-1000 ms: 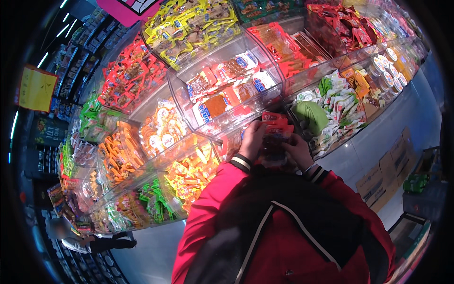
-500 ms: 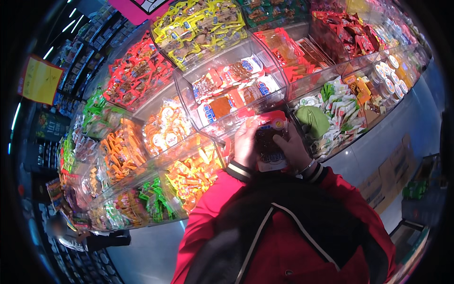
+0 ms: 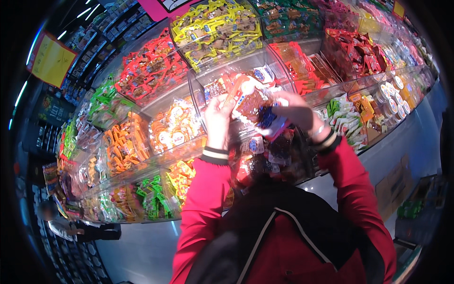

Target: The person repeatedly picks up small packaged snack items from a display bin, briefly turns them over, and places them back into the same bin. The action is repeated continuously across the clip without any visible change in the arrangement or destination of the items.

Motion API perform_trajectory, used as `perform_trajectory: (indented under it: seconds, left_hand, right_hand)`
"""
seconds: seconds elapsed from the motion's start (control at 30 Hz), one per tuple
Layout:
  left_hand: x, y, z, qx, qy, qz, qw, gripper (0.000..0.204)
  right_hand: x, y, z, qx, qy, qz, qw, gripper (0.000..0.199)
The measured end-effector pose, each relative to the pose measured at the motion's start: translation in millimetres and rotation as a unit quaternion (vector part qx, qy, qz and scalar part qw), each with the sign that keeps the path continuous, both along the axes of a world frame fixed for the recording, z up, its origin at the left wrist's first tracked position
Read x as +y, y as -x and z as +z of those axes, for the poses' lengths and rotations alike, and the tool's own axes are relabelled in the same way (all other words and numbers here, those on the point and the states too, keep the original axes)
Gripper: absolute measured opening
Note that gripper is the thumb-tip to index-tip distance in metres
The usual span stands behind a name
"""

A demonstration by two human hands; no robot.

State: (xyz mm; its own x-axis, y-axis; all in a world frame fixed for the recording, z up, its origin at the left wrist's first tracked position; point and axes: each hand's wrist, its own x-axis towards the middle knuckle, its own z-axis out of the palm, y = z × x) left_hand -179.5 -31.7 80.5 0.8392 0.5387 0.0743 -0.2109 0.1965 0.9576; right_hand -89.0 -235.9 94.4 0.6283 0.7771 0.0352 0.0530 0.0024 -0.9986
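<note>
Between my hands is a flat snack packet (image 3: 254,105) with a clear window, brown food inside and red, white and blue printing. My left hand (image 3: 218,115) pinches its left edge. On its right side, my right hand (image 3: 297,111) is smeared by motion but closed on the packet's edge. The packet is tilted, above a clear bin that holds similar packets (image 3: 215,89). Below it, nearer to me, several dark-windowed packets (image 3: 281,150) lie in a lower bin.
Clear-walled bins surround my hands: yellow packets (image 3: 217,28) behind, red packets (image 3: 153,66) and orange packets (image 3: 125,137) to the left, white-and-green packets (image 3: 347,120) and round-lidded tubs (image 3: 392,102) to the right. Another person (image 3: 71,229) is at the far left. Cardboard (image 3: 395,182) lies at the right.
Both hands have moved up and away from my body with the packet, which has turned and tilted. My forearms are stretched further out. The lower bin's dark packets now show.
</note>
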Motion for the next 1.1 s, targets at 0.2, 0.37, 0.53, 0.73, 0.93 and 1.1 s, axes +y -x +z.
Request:
perform_trajectory:
  seconds: [0.2,0.37,0.53,0.73,0.93,1.1]
  left_hand:
    - [40.9,-44.3,-23.6,0.144,-0.267,-0.073,0.95,0.02]
    - [44.9,-73.9,-65.2,0.172,-0.39,-0.036,0.904,0.021]
    - [25.9,-78.5,-67.9,0.299,-0.469,-0.066,0.829,0.025]
    - [27.7,-78.3,-74.7,0.339,-0.467,-0.108,0.809,0.03]
    - [23.0,-71.1,-54.8,0.348,-0.461,-0.149,0.803,0.029]
    - [20.8,-63.3,-37.8,0.352,-0.454,-0.185,0.797,0.029]
  right_hand:
    - [43.7,-102.6,27.5,-0.246,0.242,0.12,0.931,0.034]
    - [77.2,-131.0,14.4,-0.414,0.371,0.116,0.823,0.037]
    - [81.7,-135.0,-15.6,-0.443,0.454,0.099,0.767,0.031]
    - [85.3,-122.7,-33.0,-0.501,0.5,0.13,0.694,0.023]
    - [86.1,-103.9,-23.6,-0.464,0.45,0.147,0.749,0.028]
    - [79.2,-103.1,-35.9,-0.459,0.412,0.165,0.769,0.049]
